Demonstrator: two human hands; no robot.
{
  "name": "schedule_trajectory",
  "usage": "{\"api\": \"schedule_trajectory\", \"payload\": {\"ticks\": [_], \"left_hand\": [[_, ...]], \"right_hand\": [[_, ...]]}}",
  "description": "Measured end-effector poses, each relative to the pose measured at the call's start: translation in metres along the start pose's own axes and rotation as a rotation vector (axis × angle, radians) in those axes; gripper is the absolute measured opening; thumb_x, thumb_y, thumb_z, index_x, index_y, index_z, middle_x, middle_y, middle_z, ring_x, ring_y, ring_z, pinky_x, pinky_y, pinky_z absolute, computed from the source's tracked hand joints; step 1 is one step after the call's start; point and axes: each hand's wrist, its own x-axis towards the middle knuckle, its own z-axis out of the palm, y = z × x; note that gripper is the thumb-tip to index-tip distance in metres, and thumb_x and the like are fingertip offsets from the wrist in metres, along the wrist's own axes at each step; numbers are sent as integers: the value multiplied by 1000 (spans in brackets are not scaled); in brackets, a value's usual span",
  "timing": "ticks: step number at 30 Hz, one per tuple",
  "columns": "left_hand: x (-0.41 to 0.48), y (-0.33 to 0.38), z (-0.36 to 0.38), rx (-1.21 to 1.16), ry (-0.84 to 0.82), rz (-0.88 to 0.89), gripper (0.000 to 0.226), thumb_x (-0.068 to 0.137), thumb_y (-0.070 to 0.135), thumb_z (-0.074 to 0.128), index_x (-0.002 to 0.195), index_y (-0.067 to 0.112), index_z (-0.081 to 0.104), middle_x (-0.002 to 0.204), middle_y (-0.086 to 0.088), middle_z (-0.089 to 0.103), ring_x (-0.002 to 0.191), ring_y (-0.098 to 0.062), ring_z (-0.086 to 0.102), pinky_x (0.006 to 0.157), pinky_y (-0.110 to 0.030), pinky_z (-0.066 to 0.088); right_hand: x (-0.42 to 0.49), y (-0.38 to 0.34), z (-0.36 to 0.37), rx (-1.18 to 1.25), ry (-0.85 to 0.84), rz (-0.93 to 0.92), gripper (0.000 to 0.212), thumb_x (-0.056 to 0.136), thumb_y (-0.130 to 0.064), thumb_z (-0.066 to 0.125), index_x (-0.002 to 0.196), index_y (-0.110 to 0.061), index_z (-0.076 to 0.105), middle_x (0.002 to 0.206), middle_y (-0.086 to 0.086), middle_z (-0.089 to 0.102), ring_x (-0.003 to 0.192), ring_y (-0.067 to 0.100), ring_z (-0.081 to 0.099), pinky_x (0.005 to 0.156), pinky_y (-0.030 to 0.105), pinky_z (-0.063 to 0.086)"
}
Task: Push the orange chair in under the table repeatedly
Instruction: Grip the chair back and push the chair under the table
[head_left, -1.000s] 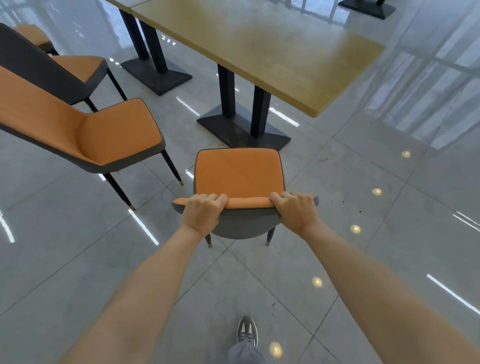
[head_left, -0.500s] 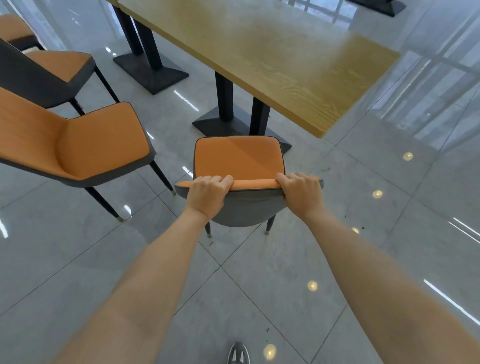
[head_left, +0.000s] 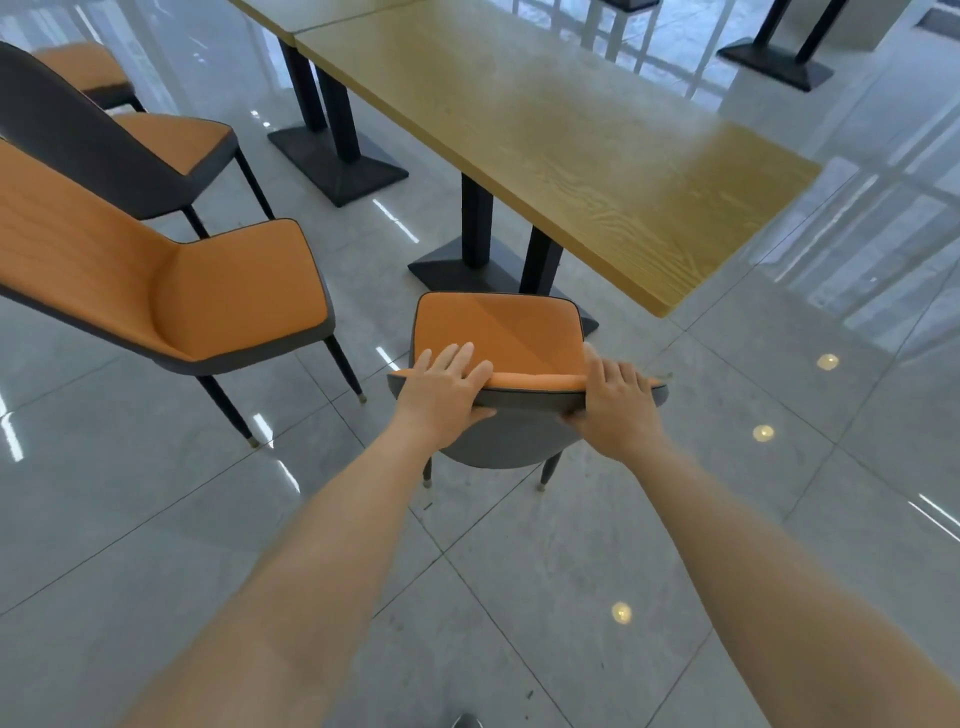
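My left hand (head_left: 441, 387) and right hand (head_left: 615, 397) cover parts of the orange chair's (head_left: 496, 332) backrest top, and its front legs are hidden beneath its own seat. My right-hand fingers (head_left: 592, 358) mostly vanish over the backrest. Beyond the chair, the tabletop (head_left: 545, 130) runs off the upper edge and hides the tops of its black posts. Left of the chair, a second chair (head_left: 208, 296) is cut by the left edge. Below, a shoe tip (head_left: 464, 721) barely shows.
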Motion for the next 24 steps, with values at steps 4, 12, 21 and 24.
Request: {"api": "schedule_trajectory", "payload": {"ticks": [4,12,21,24], "left_hand": [[-24,-23,-18,23,-32,-102,62,97,48,26,148,21,5,159,-8,0,145,-27,-1,117,-50,4],[-77,-132,-78,71,110,-267,65,98,45,21,145,19,-14,157,-7,-14,144,-23,-13,116,-47,-6],[-146,-328,-132,105,311,-377,65,97,48,26,147,23,-7,159,-5,-5,145,-23,-5,117,-48,1],[-178,-404,-151,70,346,-429,64,97,48,28,147,26,-5,159,-3,-6,145,-22,-7,116,-48,-2]], "right_hand": [[2,-25,-8,23,-126,-31,85,88,-59,41,146,-17,-6,156,10,6,143,30,7,116,46,8],[26,-157,-56,79,-5,-218,76,93,-58,17,143,-17,-22,155,8,-20,142,22,-17,114,38,-8],[70,-402,-100,64,108,-345,76,94,-56,18,139,-16,-28,152,8,-27,140,22,-23,111,37,-14],[88,-488,-109,80,117,-353,75,95,-55,18,140,-15,-26,152,8,-27,140,22,-24,113,38,-12]]}}
